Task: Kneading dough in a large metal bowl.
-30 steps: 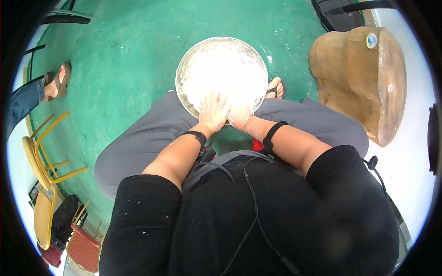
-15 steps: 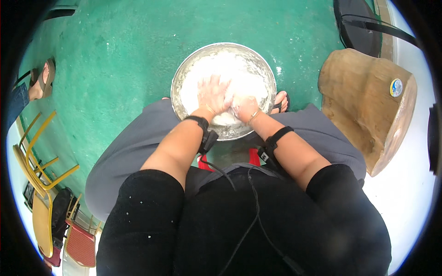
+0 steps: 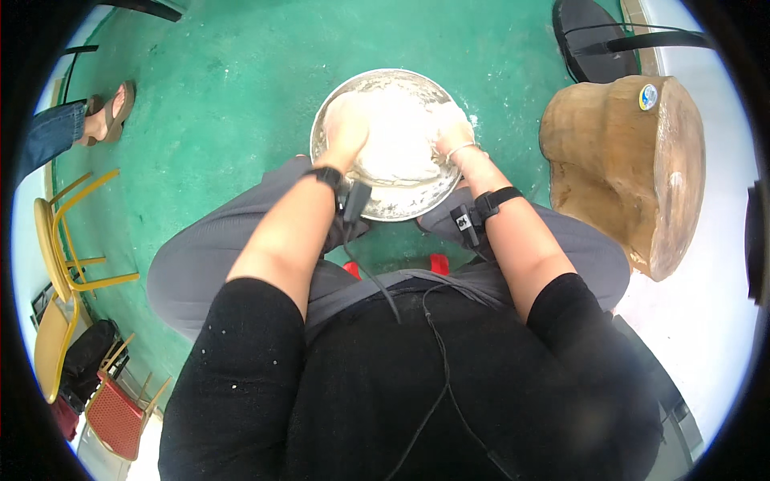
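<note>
Head view: left hand (image 3: 346,124) and right hand (image 3: 454,128) had parted across the dough (image 3: 395,148)

Half a second earlier the hands sat close together, the left one spread flat with its fingers showing. Now they were well apart, one at either side of the white dough, which lay between them in the metal bowl (image 3: 395,215). The left hand had shifted toward the bowl's left wall and the right hand toward its right wall. Both touched the dough, but glare and flour-white washed out the fingers, so how far each hand was closed, and whether it had hold of any dough, could not be told.

Nearer the lap than both hands, the dough's folded edge showed more clearly than before. A bracelet (image 3: 460,147) circled the right wrist, with a black strap (image 3: 501,197) behind it. Well to the right of the right hand stood a wooden stool (image 3: 605,152).
</note>
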{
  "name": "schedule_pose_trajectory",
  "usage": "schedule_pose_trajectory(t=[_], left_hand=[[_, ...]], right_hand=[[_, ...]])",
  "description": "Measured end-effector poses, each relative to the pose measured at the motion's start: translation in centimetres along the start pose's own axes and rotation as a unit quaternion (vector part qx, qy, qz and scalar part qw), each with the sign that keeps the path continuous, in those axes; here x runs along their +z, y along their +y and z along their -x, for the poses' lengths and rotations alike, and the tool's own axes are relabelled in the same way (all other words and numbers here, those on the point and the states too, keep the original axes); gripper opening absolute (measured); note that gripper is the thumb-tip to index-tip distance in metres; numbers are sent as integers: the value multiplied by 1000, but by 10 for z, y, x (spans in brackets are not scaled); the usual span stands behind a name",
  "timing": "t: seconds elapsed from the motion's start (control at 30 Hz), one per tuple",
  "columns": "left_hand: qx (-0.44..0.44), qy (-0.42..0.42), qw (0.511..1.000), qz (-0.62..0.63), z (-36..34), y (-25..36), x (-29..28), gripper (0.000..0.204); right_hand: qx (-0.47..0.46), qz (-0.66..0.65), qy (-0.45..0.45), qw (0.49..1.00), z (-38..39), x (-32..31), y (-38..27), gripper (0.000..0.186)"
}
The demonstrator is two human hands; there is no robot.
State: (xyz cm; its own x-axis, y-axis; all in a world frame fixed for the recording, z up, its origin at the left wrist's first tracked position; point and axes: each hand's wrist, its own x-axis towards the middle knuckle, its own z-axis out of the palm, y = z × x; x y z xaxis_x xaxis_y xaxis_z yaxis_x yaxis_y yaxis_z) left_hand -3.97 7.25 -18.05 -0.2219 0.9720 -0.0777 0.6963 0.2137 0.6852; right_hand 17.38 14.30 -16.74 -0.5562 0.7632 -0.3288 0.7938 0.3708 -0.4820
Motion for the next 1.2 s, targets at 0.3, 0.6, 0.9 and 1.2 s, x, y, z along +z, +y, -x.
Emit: schedule_pose_trajectory(t=[0.3,0.6,0.9,1.2], left_hand=[[-386,67,852,347,35,-25,51,50],[-190,-146,963,126,-56,-24,7,53],[-141,-162,976,-27,-60,23,-19,50],[-29,74,993,-89,32,73,-39,33]], right_hand=[[88,197,-197,956,24,-10,-49,35],[109,-166,52,979,-13,9,-20,42],[243,-307,-35,920,-100,2,-22,75],[-187,9,9,982,-19,-7,-73,33]])
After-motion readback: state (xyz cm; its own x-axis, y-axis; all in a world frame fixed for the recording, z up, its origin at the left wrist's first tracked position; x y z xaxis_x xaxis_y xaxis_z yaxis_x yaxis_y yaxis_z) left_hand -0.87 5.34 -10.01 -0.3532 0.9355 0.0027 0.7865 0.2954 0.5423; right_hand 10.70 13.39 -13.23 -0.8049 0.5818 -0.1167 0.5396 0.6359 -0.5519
